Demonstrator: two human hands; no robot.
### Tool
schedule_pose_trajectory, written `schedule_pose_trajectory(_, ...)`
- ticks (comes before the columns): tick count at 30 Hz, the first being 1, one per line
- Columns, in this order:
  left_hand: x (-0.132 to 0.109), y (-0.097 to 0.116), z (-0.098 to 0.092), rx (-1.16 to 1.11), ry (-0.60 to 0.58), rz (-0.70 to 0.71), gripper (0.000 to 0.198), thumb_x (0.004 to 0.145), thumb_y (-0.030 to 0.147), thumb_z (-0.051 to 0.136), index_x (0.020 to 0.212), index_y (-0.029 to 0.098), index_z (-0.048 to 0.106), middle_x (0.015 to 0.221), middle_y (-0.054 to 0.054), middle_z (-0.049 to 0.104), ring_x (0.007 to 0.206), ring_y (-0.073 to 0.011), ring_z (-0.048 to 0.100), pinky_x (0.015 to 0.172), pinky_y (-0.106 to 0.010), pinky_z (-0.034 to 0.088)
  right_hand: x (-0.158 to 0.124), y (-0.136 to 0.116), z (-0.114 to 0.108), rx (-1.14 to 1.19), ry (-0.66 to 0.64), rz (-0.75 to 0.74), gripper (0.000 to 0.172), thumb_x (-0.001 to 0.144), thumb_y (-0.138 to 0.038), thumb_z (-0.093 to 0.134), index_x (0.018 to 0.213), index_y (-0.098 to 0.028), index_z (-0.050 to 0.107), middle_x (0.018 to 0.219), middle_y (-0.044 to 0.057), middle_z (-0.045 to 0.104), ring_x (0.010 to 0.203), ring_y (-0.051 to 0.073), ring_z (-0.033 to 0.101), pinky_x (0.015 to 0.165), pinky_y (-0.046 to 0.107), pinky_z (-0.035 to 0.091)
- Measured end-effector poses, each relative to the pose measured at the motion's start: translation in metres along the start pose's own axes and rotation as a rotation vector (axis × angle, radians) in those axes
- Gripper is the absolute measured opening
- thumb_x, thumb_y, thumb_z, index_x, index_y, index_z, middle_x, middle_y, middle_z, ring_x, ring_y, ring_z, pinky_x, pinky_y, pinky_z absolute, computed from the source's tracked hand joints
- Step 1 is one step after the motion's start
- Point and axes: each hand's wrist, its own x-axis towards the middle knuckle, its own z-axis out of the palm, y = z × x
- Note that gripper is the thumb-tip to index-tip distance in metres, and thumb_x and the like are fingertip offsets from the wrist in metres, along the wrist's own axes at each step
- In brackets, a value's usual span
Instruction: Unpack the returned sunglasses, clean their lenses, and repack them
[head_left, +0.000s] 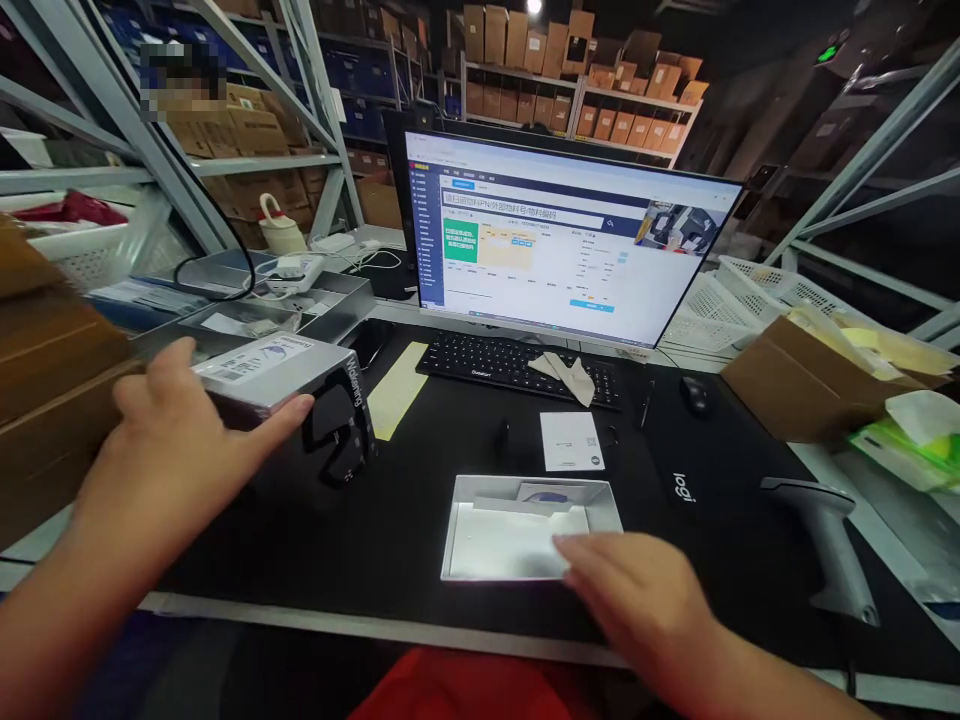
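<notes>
My left hand [172, 430] grips a silver-grey product box [274, 375] with a white label and a black printed end, holding it tilted above the black desk mat [247, 530]. My right hand [637, 590] sits at the front edge of an open white carton tray [510, 535], its fingers over the rim and holding nothing. Inside the tray lies a white insert, with a small printed item showing at the back. A white printed card [571, 441] rests on the mat beyond the tray.
A black keyboard [517, 368] lies below a lit monitor [562, 235]. A handheld barcode scanner [829, 540] stands at the right, beyond a black mouse [696, 395]. Cardboard boxes [45, 360] crowd the left edge. Metal shelving with cartons surrounds the desk.
</notes>
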Motion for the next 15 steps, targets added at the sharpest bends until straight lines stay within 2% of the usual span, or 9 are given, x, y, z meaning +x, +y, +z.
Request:
schedule_pose_trajectory(1,-0.002,0.003,-0.002,0.044,-0.027,-0.007,0.110,0.075,0.084,0.044,0.154,0.013,0.015,0.144,-0.029,0.038,0.121,-0.0532,0.051,0.086,-0.066,0.050,0.005,0.013,-0.008,-0.020,0.016,0.039,0.030,0.093,-0.006,0.051,0.120,-0.014,0.063,0.103,0.008,0.075,0.089,0.018,0.070,0.077,0.030,0.056)
schedule_pose_trajectory(3,-0.006,0.006,-0.006,0.138,-0.045,0.009,0.106,0.078,0.086,0.029,0.155,0.015,0.015,0.138,-0.027,0.044,0.112,-0.0519,0.057,0.078,-0.066,0.052,0.015,0.045,-0.020,-0.089,-0.040,0.152,0.044,0.091,-0.002,0.048,0.130,-0.018,0.059,0.117,0.009,0.072,0.103,0.020,0.068,0.090,0.033,0.055)
schedule_pose_trajectory(5,-0.011,0.003,-0.008,0.222,0.003,0.064,0.104,0.079,0.087,0.022,0.154,0.016,0.020,0.129,-0.025,0.051,0.105,-0.0492,0.060,0.073,-0.063,0.054,0.025,0.080,-0.021,-0.078,-0.211,0.226,0.054,0.088,-0.002,0.051,0.138,-0.021,0.054,0.131,0.009,0.065,0.119,0.023,0.062,0.100,0.040,0.052)
schedule_pose_trajectory(8,-0.018,-0.005,-0.007,0.309,0.152,0.203,0.103,0.080,0.085,0.014,0.148,0.011,0.035,0.121,-0.025,0.053,0.103,-0.0473,0.058,0.073,-0.059,0.054,0.034,0.119,-0.002,0.084,-0.496,0.157,0.077,0.077,-0.006,0.066,0.148,-0.022,0.042,0.150,0.009,0.048,0.140,0.029,0.042,0.115,0.050,0.038)
schedule_pose_trajectory(10,-0.021,-0.009,-0.006,0.326,0.204,0.268,0.103,0.081,0.083,0.011,0.145,0.008,0.039,0.123,-0.026,0.052,0.106,-0.0468,0.056,0.079,-0.058,0.053,0.036,0.133,0.014,0.140,-0.564,0.138,0.074,0.077,-0.009,0.068,0.146,-0.022,0.046,0.149,0.010,0.048,0.139,0.031,0.042,0.117,0.054,0.033)
schedule_pose_trajectory(12,-0.022,-0.009,-0.005,0.299,0.163,0.263,0.101,0.080,0.083,0.015,0.146,0.009,0.038,0.124,-0.026,0.051,0.107,-0.0462,0.055,0.082,-0.058,0.052,0.036,0.138,0.023,0.187,-0.502,0.168,0.054,0.085,-0.012,0.060,0.137,-0.023,0.057,0.141,0.009,0.058,0.131,0.030,0.053,0.114,0.055,0.036)
schedule_pose_trajectory(14,-0.022,-0.009,-0.004,0.201,0.090,0.199,0.102,0.076,0.084,0.030,0.147,0.011,0.037,0.123,-0.024,0.051,0.111,-0.0465,0.053,0.087,-0.059,0.050,0.036,0.136,0.022,0.249,-0.312,0.283,0.036,0.093,-0.019,0.051,0.125,-0.023,0.067,0.125,0.008,0.069,0.116,0.028,0.064,0.105,0.050,0.047)
schedule_pose_trajectory(15,-0.021,-0.008,-0.003,0.132,0.073,0.164,0.103,0.073,0.083,0.039,0.147,0.011,0.036,0.124,-0.024,0.050,0.116,-0.0472,0.050,0.092,-0.059,0.048,0.037,0.133,0.019,0.296,-0.188,0.380,0.031,0.095,-0.025,0.049,0.117,-0.021,0.071,0.114,0.008,0.073,0.104,0.027,0.069,0.095,0.046,0.054)
